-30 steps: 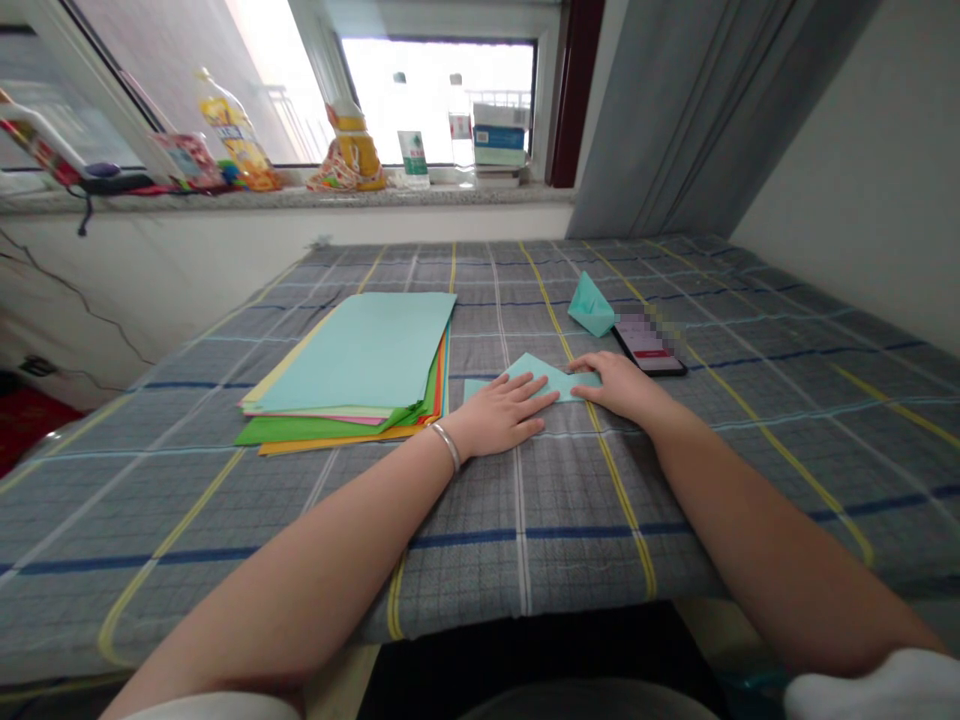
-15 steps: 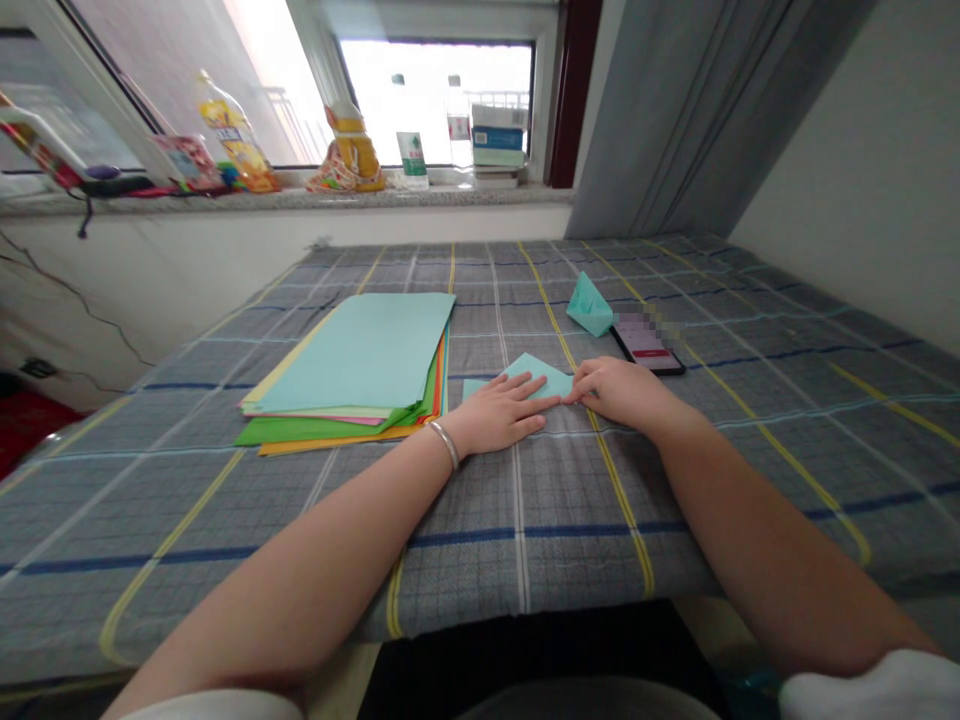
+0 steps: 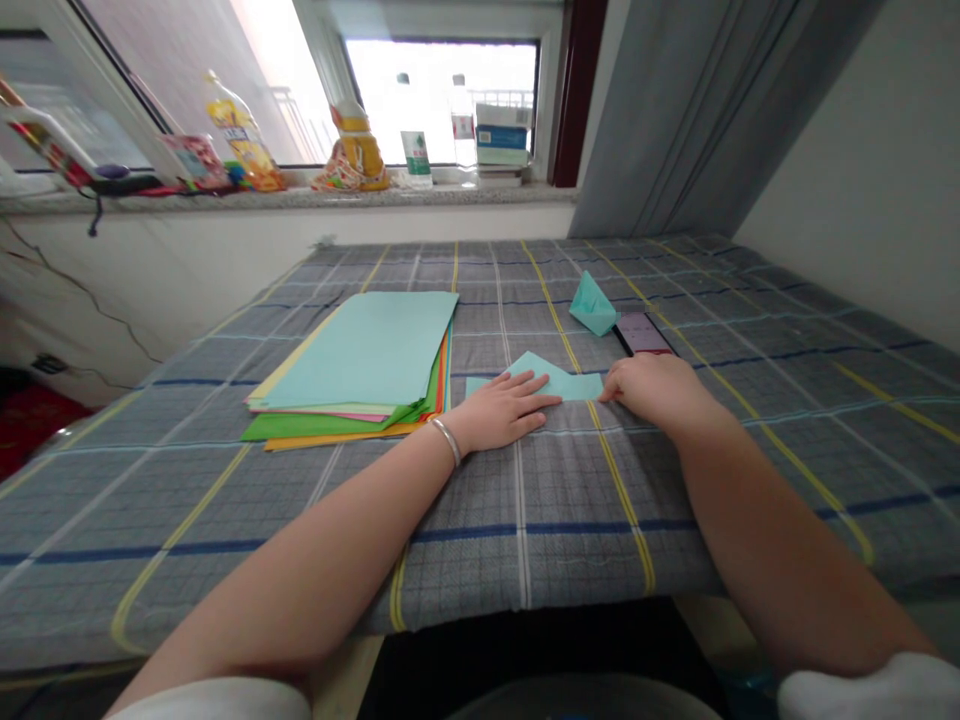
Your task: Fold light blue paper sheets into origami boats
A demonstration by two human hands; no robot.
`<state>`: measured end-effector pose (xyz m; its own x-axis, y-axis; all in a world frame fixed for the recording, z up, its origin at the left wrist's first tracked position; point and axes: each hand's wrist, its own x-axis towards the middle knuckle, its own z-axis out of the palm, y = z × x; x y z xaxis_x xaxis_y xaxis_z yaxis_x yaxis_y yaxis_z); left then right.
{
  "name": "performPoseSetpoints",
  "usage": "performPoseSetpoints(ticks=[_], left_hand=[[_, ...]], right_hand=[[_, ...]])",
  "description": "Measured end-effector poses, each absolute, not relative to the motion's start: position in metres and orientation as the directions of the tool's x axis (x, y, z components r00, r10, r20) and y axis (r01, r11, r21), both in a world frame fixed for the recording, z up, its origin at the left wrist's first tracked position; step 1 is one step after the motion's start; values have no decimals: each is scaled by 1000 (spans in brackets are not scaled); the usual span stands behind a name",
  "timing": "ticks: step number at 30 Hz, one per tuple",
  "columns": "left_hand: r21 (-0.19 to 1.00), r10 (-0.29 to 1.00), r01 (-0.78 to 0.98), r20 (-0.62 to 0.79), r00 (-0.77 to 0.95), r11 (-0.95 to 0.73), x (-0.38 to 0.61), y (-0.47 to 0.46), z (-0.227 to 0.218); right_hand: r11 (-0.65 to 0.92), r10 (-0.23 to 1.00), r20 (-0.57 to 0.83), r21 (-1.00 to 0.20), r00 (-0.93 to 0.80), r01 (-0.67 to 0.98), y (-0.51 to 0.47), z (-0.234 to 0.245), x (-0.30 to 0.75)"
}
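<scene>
A folded light-blue sheet of paper [image 3: 579, 387] lies flat on the checked cloth, with a pointed peak at the back and a straight strip along the front. My left hand [image 3: 501, 408] rests palm down over its left and middle part, fingers spread. At the paper's right front corner is my right hand [image 3: 651, 388], its fingertips pressed together on the edge and partly hidden by the hand itself. Behind it stands a folded light-blue paper shape [image 3: 592, 305] resembling a small boat, beside a phone [image 3: 641, 334] that my right hand partly covers.
To the left lies a stack of coloured paper [image 3: 367, 350], light blue on top. The checked cloth [image 3: 300, 560] covers the whole surface. Along the windowsill [image 3: 450, 196] stand bottles, a tube [image 3: 416, 155] and a pile of boxes [image 3: 502, 145]. A grey curtain [image 3: 675, 120] hangs at the right.
My right hand has slid rightward along the paper's front edge to its right corner, uncovering the right end of the strip. My left hand stays on the paper.
</scene>
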<state>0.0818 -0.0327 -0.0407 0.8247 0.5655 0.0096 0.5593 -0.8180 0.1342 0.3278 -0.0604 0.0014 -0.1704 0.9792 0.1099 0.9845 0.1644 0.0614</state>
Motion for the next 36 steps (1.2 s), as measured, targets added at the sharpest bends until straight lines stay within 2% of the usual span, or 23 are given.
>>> performPoseSetpoints(ticks=[3,6,9,12,15,18,21,29,36], left_hand=[[138,558,551,10,830,-823,81,-32,-41],[138,557,551,5,831,-823,81,-32,-42],[139,560,555,-1,829,-820,81,-31,-42],[135,558,553,-3,830,-822,81,-32,-41],[127,555,550,-1,832,-825,82,-34,-39],[125,557,552,0,831,-824,82,-36,-39],[108,543,539,12,840,-836,80,-34,-38],[41,478,476,51,877,-878,56,-22,-21],[26,561,561,-7,828,-827,33,-27,-9]], right_hand=[[115,991,-82,171,-102,979,-63,12,324],[20,991,-137,155,1,988,-64,16,323],[-39,997,-61,81,44,996,-62,11,325],[-37,988,149,-44,43,998,-56,0,322],[116,945,321,-175,-55,978,-48,-15,314],[331,918,299,-224,-259,916,-41,-28,301],[403,902,240,-172,-358,899,-39,-35,289],[308,946,153,-161,-285,938,-39,-35,287],[194,977,115,-145,-179,970,-40,-33,285]])
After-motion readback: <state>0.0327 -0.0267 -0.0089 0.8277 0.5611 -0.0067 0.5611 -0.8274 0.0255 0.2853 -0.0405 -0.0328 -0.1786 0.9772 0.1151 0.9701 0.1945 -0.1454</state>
